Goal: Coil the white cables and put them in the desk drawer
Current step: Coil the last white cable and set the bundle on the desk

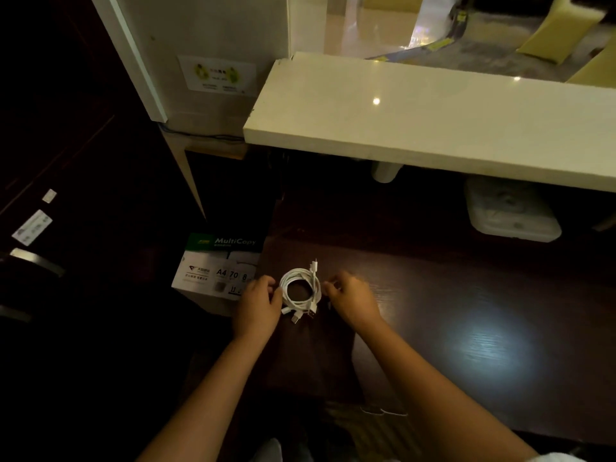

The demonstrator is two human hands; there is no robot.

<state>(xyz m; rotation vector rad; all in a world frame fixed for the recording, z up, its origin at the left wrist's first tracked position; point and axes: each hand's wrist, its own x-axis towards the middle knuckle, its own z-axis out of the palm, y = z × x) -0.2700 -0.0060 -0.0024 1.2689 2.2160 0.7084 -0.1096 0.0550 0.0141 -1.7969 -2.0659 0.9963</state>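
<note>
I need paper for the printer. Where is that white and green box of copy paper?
In the head view, the white and green copy paper box sits low beside the dark wooden desk's left end, just left of the left hand.

Cables (pixel 301 290) on the desk (pixel 466 311) — paper box (pixel 216 271) left.

Shadow is swallowing the upper left of the frame; the sticker (pixel 216 74) text is blurring, and the white counter (pixel 433 128) is hiding a white container (pixel 510 211).

Dark glossy wood-grain table (pixel 466 311), smooth white plastic cables (pixel 300 290), polished pale stone-like counter (pixel 416 128), printed cardboard box (pixel 216 271).
</note>
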